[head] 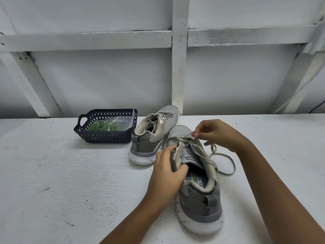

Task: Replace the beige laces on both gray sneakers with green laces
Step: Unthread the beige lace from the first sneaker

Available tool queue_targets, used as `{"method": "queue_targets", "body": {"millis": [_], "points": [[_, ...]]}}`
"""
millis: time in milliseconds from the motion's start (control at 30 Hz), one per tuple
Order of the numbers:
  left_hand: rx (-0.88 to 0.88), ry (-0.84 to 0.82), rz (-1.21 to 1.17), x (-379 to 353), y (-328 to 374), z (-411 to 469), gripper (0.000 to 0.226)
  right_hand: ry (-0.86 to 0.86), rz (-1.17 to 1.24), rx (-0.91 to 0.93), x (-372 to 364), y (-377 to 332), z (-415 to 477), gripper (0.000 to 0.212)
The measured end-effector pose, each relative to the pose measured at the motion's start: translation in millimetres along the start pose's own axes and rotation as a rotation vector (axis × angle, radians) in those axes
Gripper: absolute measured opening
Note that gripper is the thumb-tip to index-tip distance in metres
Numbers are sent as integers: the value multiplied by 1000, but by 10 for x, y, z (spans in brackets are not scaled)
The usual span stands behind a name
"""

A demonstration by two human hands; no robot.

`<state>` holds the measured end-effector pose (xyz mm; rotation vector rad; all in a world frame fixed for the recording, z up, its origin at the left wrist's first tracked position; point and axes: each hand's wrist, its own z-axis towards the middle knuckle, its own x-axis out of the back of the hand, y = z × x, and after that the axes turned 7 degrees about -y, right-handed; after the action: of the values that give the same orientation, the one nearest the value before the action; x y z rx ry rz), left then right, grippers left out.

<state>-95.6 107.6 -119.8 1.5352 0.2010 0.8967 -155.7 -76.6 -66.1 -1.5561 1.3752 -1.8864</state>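
Near sneaker (199, 206): gray with a white sole. It sits on the white surface (70, 182) right in front of the person. Its heel points at the person and its toe points away.
Left hand (167, 175): it holds the left side of the near sneaker. The fingers curl round the edge and the thumb tucks into the opening.
Right hand (218, 132): it is up over the toe end of the near sneaker. The thumb and a finger pinch the beige lace (210, 160) and lift it a little.
Beige lace: it is threaded in the near sneaker but it is loose. One long part flops off the right side and makes a loop on the surface.
Far sneaker (154, 132): gray too, with its beige lace threaded in. It stands just beside the toe of the near sneaker, on its left, farther from the person.
Basket (105, 138): dark blue with little holes and a handle on the left end. It sits on the surface just to the left of the far sneaker.
Green laces (103, 127): they lie bunched up in a clear bag (125, 121) inside the basket.
Wall (105, 76): white boards with white beams, behind the surface.
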Motion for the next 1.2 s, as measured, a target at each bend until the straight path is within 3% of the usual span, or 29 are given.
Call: {"method": "queue_targets", "body": {"millis": [67,133,233,433,500,600,667,867,1000,1067,1133,1200], "points": [[3,1,2,2,4,1,54,8,-330,4,-80,72,63,9],[6,-3,1,2,10,-3,58,43,-456,22,-163,130,109,14],[14,3,-4,-4,15,-7,60,158,-478,6,-179,168,149,12],[11,24,3,-4,15,-10,51,662,-447,-33,3,239,139,14],[9,21,9,0,9,-9,51,565,-465,-19,35,243,132,13],[5,18,14,-3,13,-3,50,197,-534,-52,-29,155,75,19],[0,20,5,-8,12,-2,50,109,-612,-75,-111,102,52,17],[0,21,-17,-17,12,-3,60,221,-662,-106,-146,111,85,12],[4,23,-13,-14,19,-7,65,564,-528,-132,-54,138,89,16],[4,23,-16,-15,18,-11,65,634,-485,-124,-12,158,87,17],[6,21,-13,-14,20,-14,65,515,-501,-74,23,150,72,23],[3,17,-12,-12,18,-14,63,277,-555,-40,10,116,44,25]]}}
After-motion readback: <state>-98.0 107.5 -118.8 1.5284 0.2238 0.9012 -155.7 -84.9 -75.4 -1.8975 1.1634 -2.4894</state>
